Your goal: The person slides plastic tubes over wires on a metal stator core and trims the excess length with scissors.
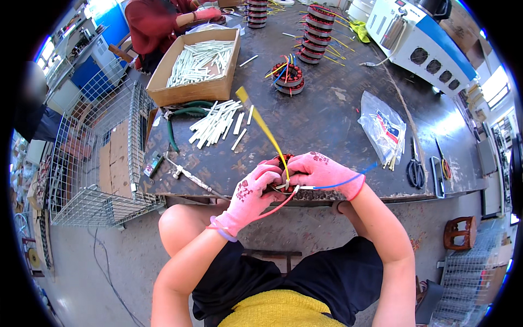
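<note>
At the table's near edge I hold a wound motor stator point(284, 160) between both pink-gloved hands, which cover most of it. My left hand point(251, 192) is closed round its left side. My right hand point(325, 172) grips the right side, fingertips close to the white sleeves. A yellow lead point(266, 129) rises from the stator and spreads out toward its far end. A blue lead point(343, 184) with a white sleeve point(306, 188) runs right, past my right wrist. The red lead point(278, 209) curves down beneath my left hand. Exactly what the fingertips pinch is hidden.
White sleeves point(217, 123) lie loose beside a full cardboard box point(188, 98). Green-handled pliers point(188, 110) and a thin torch-like tool point(188, 175) are at left. Stacked stators point(317, 34), one smaller stator point(289, 79), a plastic bag point(381, 128) and scissors point(415, 170) stand farther out. A co-worker sits across.
</note>
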{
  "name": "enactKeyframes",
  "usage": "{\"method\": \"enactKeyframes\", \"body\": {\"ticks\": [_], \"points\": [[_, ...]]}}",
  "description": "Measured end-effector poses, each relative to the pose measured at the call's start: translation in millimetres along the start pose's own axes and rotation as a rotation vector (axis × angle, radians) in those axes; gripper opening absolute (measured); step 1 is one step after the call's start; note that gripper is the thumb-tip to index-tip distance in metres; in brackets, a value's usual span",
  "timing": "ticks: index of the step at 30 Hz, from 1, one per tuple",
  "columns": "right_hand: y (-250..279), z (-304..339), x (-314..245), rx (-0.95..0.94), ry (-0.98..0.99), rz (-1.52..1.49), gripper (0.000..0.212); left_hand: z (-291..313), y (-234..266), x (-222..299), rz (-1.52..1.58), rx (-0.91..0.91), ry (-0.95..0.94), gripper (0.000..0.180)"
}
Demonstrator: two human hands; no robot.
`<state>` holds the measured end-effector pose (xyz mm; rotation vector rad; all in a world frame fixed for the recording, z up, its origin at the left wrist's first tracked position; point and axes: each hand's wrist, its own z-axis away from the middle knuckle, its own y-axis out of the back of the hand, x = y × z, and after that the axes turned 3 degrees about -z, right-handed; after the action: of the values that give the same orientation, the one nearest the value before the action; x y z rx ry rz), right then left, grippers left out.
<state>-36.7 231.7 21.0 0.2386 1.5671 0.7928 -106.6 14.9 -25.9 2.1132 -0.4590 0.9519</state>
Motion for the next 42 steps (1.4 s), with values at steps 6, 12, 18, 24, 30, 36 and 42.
{"method": "enactKeyframes", "body": {"ticks": [6, 12, 18, 24, 30, 36, 42], "points": [[10, -8, -3, -0.141, -0.059, -0.091, 0.022, 0, -1, 1, 0.097, 0.027, -0.032, 0.039], [15, -5, -3, -0.106, -0.035, -0.003, 0.018, 3, -2, -1, 0.015, 0.010, -0.045, 0.038], [15, -7, -11, -0.187, -0.083, 0.031, 0.022, 1, -2, -2, -0.053, -0.022, -0.089, 0.039], [3, 5, -30, 0.243, -0.127, 0.326, 0.027, -5, 3, -7, -0.223, -0.097, -0.173, 0.036], [-29, 50, -8, 0.364, 0.030, -0.169, 0.028, -8, 3, -4, -0.283, -0.107, -0.191, 0.033], [-72, 37, -2, 0.733, -0.018, -0.087, 0.018, -13, 8, 5, -0.301, -0.182, -0.161, 0.037], [-80, 31, -3, 0.772, 0.015, -0.016, 0.018, 26, 4, 36, -0.394, 0.034, -0.015, 0.034]]}}
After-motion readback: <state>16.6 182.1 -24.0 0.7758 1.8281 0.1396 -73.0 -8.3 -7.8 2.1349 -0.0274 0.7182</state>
